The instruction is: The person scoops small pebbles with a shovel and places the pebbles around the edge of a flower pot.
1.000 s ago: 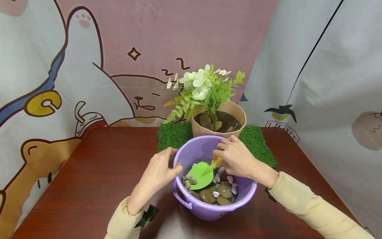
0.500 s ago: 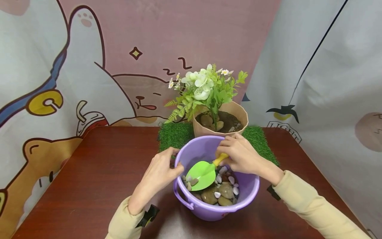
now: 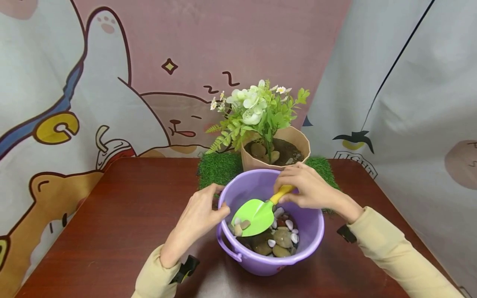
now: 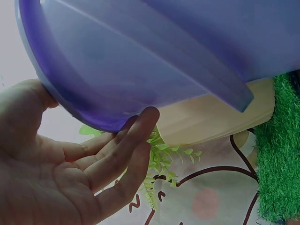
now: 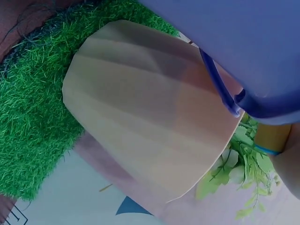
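Note:
A purple bucket [image 3: 261,267] stands on the table, holding large brown stones [image 3: 282,239] and small pale pebbles [image 3: 289,224]. My left hand [image 3: 197,213] grips its left rim, thumb over the edge and fingers along the outer wall, as the left wrist view also shows. Inside the bucket is a small green garden trowel [image 3: 256,221]. My right hand [image 3: 305,189] pinches its yellow handle [image 3: 282,193] near the bucket's right rim. A few pebbles [image 3: 238,226] lie at the tip of the blade. In the right wrist view the trowel's blade is hidden behind the bucket wall.
Directly behind the bucket stands a beige flowerpot [image 3: 302,151] with soil, several stones and a white-flowered plant [image 3: 253,105]. It sits on a green artificial grass mat [image 3: 220,167]. The bucket's purple handle [image 3: 229,250] hangs down its left side. A cartoon-printed cloth hangs behind the table.
My right hand has drawn the trowel up and to the right, so more of its yellow handle shows. Fewer pebbles show around the blade tip. My left hand keeps its grip on the rim.

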Motion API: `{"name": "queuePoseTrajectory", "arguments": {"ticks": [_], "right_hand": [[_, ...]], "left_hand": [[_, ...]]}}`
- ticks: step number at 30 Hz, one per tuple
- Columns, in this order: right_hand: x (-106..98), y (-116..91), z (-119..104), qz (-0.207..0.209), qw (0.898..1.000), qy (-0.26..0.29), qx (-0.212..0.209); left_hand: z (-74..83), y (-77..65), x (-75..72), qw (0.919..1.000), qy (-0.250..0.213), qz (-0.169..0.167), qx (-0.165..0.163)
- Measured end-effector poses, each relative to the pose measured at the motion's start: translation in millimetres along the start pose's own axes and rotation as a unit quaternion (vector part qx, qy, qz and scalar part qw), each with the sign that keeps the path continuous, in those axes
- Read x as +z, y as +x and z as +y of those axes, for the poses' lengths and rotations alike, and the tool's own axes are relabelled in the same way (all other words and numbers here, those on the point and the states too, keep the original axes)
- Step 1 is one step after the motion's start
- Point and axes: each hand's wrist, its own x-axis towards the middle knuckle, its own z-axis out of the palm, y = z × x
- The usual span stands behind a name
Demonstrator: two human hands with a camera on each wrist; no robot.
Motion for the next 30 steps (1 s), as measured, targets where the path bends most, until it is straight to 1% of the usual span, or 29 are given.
{"name": "queuePoseTrajectory", "arguments": {"ticks": [10, 23, 30], "right_hand": [[0.4, -2.7, 5.7, 0.009, 0.999, 0.025, -0.019], [-5.0, -6.1, 7.8, 0.006, 0.999, 0.041, -0.026], [-9.0, -9.7, 11.3, 0.010, 0.999, 0.043, -0.027]], "left_hand": [[-1.5, 0.0, 0.9, 0.9999, 0.009, 0.005, 0.007], [-1.1, 0.3, 0.8, 0.9999, 0.009, 0.007, 0.013], [-1.1, 0.4, 1.0, 0.9999, 0.009, 0.003, 0.007]]}}
